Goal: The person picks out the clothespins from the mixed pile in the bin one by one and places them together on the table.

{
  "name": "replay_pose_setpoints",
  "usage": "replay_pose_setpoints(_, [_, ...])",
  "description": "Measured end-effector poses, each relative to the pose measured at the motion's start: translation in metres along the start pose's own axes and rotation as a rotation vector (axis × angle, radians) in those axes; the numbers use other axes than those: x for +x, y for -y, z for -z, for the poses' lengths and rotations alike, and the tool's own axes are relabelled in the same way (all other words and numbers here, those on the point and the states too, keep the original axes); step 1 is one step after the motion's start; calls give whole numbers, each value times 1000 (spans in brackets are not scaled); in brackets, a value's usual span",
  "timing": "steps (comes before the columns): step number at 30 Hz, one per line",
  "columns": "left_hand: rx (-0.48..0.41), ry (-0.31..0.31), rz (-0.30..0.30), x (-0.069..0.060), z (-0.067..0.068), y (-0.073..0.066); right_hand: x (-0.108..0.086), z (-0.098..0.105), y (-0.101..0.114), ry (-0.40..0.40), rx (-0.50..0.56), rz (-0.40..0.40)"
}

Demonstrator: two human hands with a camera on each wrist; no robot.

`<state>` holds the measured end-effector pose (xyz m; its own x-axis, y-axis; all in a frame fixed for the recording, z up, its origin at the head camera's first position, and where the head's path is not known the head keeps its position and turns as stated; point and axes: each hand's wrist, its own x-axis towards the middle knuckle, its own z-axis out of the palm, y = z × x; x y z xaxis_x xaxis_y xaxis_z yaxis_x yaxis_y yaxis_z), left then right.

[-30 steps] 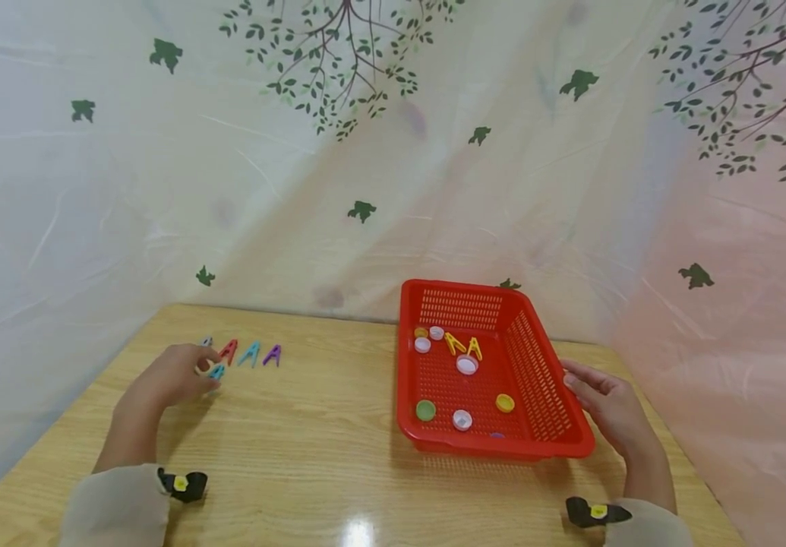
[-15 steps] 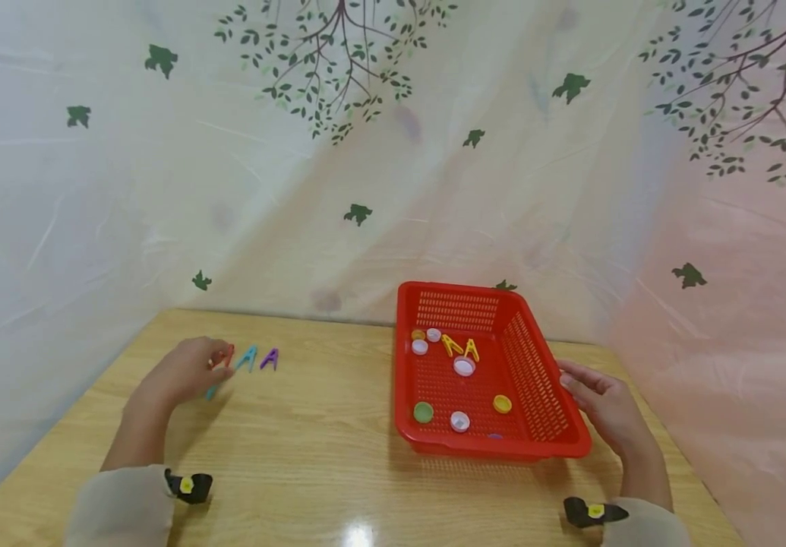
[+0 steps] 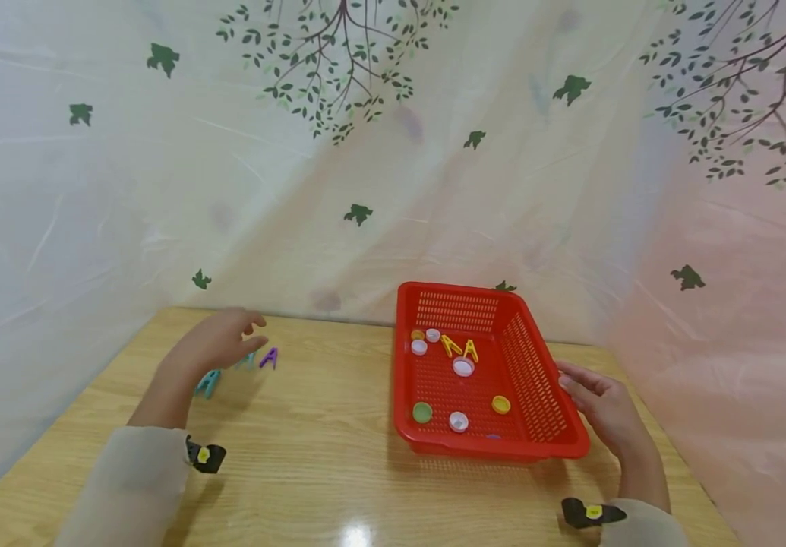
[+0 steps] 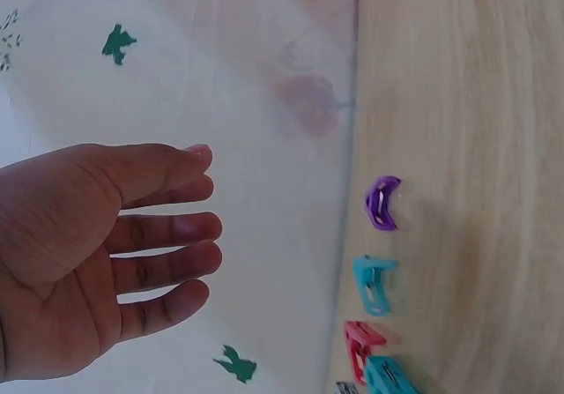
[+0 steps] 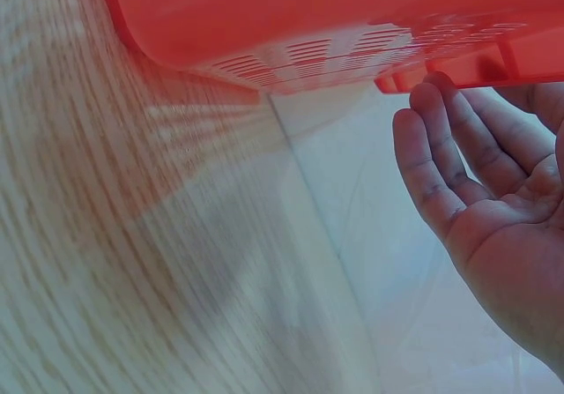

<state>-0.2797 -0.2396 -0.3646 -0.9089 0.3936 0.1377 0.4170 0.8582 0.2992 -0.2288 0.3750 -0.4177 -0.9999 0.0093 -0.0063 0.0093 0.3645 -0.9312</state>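
My left hand (image 3: 218, 342) is raised above the table's left side, fingers extended and apart, holding nothing. Below it lie a teal clothespin (image 3: 208, 383), a light blue clothespin (image 3: 247, 360) and a purple clothespin (image 3: 269, 358). The left wrist view also shows a red clothespin (image 4: 358, 345) beside the teal one, and part of a dark-and-white piece (image 4: 346, 387); the hand hides both in the head view. At the right, my right hand (image 3: 601, 403) grips the side rim of a red basket (image 3: 491, 450), its fingers under the rim in the right wrist view.
In the basket are two yellow clothespins (image 3: 471, 350) and several round caps, among them a green cap (image 3: 422, 412), a yellow cap (image 3: 500, 404) and a white cap (image 3: 458, 422). A printed curtain (image 3: 297, 190) hangs behind the wooden table (image 3: 310, 425).
My left hand let go of the teal clothespin, which now lies nearer me, then rose away to the back right. The right hand has stayed at the basket's rim.
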Motion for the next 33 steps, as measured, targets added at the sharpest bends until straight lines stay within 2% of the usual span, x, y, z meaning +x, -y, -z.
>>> replay_pose_setpoints(7, [58,31,-89,22,7,-19,1,-1,0,4,19,5])
replay_pose_setpoints(15, [137,89,-159,53,10,-44,1,-1,-1,5,35,20])
replay_pose_setpoints(20, [191,136,-209,72,9,-64,0,-2,-1,1,34,16])
replay_pose_setpoints(29, [382,225,-297,102,10,-103,0,-2,1,-1,20,13])
replay_pose_setpoints(33, [419,241,-300,115,8,-121,-1,-1,1,-4,22,6])
